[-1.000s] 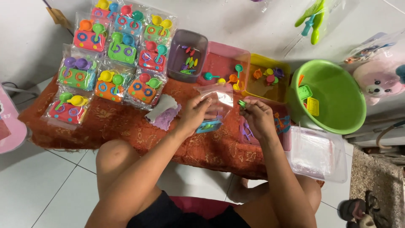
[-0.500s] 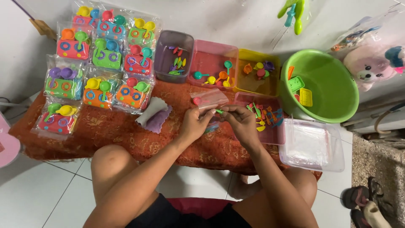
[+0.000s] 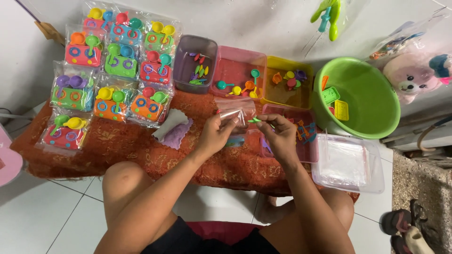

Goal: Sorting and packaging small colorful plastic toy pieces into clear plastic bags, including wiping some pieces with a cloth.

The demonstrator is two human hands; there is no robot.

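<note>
two hands work at the centre of the frame, above an orange patterned cloth (image 3: 117,146) spread over a low table. left hand (image 3: 214,134) is closed in a pinch on the mouth of a small clear plastic bag (image 3: 238,115), holding it upright and partly open. right hand (image 3: 282,136) is closed on a small green toy utensil (image 3: 256,120), gripped between thumb and fingertips, its tip pointing at the bag mouth and just beside it, not yet inside as far as can be seen.

upper left of the frame: eleven or so sealed bags of toy stove sets (image 3: 115,61), laid in rows. upper centre: a purple tub (image 3: 194,66) with small pieces, a pink tub (image 3: 240,75) with toy spoons, a yellow tub (image 3: 287,87) with small cups. a further pink tub (image 3: 301,134) sits partly behind the right hand. right of frame: a green basin (image 3: 365,96) with a few coloured pieces, and below it a clear lidded box (image 3: 348,162) of flat bags. a folded purple cloth (image 3: 173,127) lies left of the left hand.

judgement on method: the bag mouth should be kept spread by the left thumb and forefinger so the film does not collapse; the utensil is best fed narrow end first, straight down. a snag on the film edge is the likely fault.
</note>
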